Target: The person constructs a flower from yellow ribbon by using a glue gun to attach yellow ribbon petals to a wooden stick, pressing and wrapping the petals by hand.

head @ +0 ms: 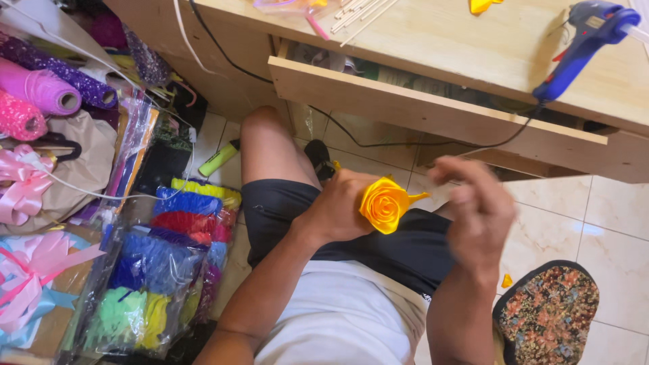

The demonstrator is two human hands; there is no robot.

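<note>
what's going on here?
A seated person holds a yellow ribbon rose in the left hand. The right hand is raised just beside it, pinching the ribbon's loose end. A blue glue gun lies on the wooden desk above an open drawer. Bags of coloured craft material sit on the floor.

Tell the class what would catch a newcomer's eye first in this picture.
A bright yellow ribbon rose sits at the centre, held in the left hand, with the right hand raised beside it. A blue glue gun lies on the wooden desk at top right. Bags of coloured fluffy material fill the lower left floor.
</note>
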